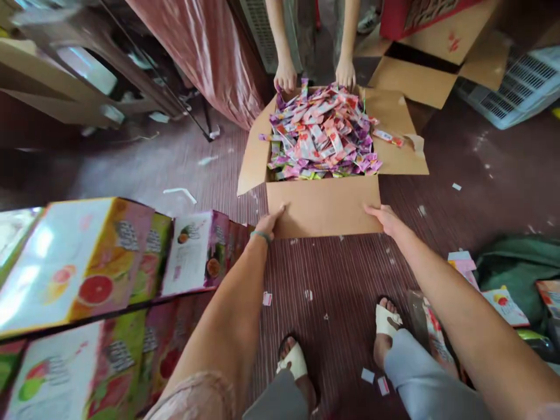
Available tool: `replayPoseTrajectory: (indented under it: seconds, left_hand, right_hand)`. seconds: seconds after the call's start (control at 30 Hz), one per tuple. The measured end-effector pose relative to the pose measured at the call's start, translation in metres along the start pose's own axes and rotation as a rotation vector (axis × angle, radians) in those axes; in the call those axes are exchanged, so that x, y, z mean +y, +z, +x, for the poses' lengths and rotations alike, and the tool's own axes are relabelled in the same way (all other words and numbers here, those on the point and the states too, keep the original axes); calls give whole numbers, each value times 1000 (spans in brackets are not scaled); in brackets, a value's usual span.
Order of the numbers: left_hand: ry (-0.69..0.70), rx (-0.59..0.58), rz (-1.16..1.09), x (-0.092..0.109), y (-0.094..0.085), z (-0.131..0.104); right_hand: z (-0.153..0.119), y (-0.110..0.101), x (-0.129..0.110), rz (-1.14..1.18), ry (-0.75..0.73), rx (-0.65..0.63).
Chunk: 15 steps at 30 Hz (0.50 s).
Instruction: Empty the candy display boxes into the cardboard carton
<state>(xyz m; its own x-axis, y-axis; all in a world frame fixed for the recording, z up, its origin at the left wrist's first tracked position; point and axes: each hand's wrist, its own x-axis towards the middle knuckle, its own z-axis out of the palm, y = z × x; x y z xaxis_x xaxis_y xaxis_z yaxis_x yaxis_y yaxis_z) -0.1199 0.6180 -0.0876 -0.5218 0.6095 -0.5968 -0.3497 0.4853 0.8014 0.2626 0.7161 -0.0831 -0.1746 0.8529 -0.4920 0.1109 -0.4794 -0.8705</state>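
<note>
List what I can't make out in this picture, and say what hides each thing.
In the head view:
Carton: its bottom, hidden under the heaped sachets.
Sachets: their fine print, too small and blurred.
Left hand and right hand: some fingers, hidden behind the carton's near side.
Far person: the head, cut off by the top edge.
Green cloth: its outer end, cut off by the right edge.

Near flap (pixel 324 210): it is hiding most of the left fingers (pixel 279 211) and right fingers (pixel 373 211).
Sachets (pixel 324 134): upper ones are covering those beneath; their print is blurring.
Co-worker's arms (pixel 349 41): the far edge is cropping them.
Printed boxes (pixel 98 289): the left edge is cropping some.
Green fabric (pixel 503 262): the right edge is cutting it off.
</note>
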Motion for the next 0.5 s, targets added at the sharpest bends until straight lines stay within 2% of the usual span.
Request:
replayPoseTrajectory:
  seconds: [0.07,0.17,0.3,0.4,0.5]
  left_hand:
    - [-82,-5,23,15,-2,-10]
    - [-202,29,109,54,-2,-40]
    - [-297,136,243,97,24,-70]
    - [-319,213,355,119,51,-63]
    - [-282,262,463,140,70,-29]
  right_hand:
    - [-16,-3,-23,94,68,-9]
    - [-35,-4,-71,50,218,71]
    - [-33,1,-119,-124,394,230]
    - [-6,5,-137,-201,438,286]
    - [41,7,-154,-269,393,296]
